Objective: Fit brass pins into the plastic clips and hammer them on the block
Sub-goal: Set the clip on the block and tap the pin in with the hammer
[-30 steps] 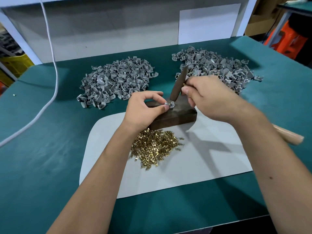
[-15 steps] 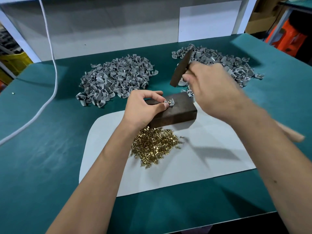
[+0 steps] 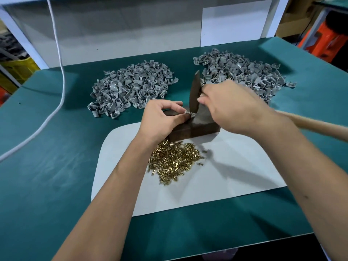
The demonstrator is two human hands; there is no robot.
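A dark wooden block [image 3: 199, 127] lies on a white mat [image 3: 235, 178]. My left hand [image 3: 160, 119] pinches a small grey plastic clip [image 3: 189, 114] with a pin on the block's top. My right hand [image 3: 231, 106] grips a hammer close to its dark metal head [image 3: 194, 95], whose lower end is down on the clip. The hammer's wooden handle [image 3: 316, 125] sticks out to the right behind my forearm. A heap of brass pins [image 3: 173, 162] lies on the mat just in front of the block.
Two piles of grey plastic clips sit on the green table, one at back left [image 3: 131, 87] and one at back right [image 3: 243, 72]. A white cable [image 3: 60, 72] runs down the left side. A white panel [image 3: 131, 34] closes the back edge.
The hammer head, raised above the block half a second ago, has come down onto the clip. My left hand has kept pinching the clip in place.
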